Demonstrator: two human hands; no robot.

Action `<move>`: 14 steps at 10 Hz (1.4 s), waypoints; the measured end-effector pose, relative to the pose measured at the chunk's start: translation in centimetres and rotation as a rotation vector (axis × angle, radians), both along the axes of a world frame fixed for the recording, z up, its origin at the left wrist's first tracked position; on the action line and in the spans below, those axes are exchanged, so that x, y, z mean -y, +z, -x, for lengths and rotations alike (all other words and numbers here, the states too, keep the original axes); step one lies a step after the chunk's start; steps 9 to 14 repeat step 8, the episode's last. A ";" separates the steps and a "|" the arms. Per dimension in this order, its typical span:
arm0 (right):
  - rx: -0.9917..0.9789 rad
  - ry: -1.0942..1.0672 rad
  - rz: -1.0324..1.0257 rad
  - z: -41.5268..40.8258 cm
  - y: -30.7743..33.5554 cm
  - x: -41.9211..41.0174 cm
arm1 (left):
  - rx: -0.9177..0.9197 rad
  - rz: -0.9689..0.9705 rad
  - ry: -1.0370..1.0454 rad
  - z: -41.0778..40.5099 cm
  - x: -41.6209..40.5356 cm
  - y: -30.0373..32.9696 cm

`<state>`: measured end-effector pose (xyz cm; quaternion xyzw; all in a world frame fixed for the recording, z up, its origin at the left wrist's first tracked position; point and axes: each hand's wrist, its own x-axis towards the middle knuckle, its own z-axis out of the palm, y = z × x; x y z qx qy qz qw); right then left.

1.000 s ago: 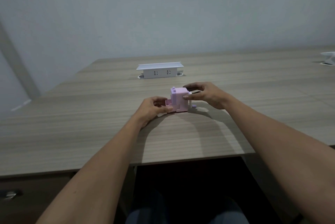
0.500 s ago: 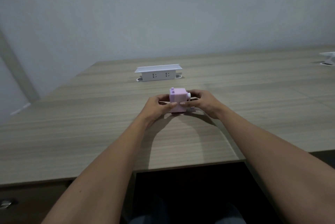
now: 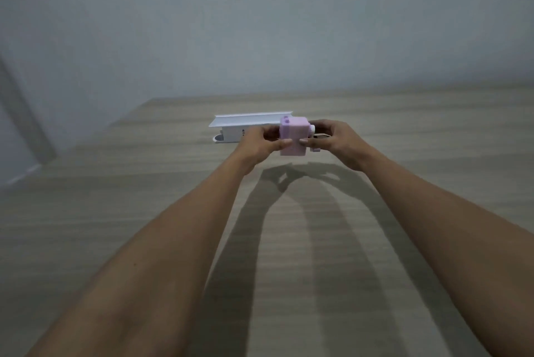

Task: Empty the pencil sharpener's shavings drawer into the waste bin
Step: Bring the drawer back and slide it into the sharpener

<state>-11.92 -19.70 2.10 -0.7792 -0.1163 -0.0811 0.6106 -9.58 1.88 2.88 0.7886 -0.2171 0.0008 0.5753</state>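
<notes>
Both hands clamped on pink sharpener (image 3: 293, 139), frame centre, lifted off wooden desk (image 3: 144, 197) w/ shadow below. Left hand (image 3: 260, 144) pinching left face, thumb on front; right hand (image 3: 338, 139) gripping right side by crank.

Prob. light, rigid plastic, smooth, so could slip; drawer likely slides loose. Best hold: body in one hand, drawer front pinched w/ other, kept level to avoid spilling.

Drawer not discernible, left fingers cover that side. Crank mostly hidden. Waste bin out of frame. White socket box (image 3: 245, 128) behind, partly blocked. Image soft.

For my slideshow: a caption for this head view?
Both hands lift a pink pencil sharpener above the wooden desk.
</notes>
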 end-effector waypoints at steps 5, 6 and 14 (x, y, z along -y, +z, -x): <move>-0.008 -0.065 0.013 -11.8 -4.3 2.6 | -0.059 -0.009 0.120 -12.7 4.8 -5.2; -0.026 -0.067 -0.032 -11.8 -5.4 2.6 | -0.056 -0.020 0.139 -13.1 4.8 -6.2; -0.071 -0.110 -0.009 -11.7 -5.7 2.5 | -0.106 -0.056 0.159 -12.6 4.6 -6.8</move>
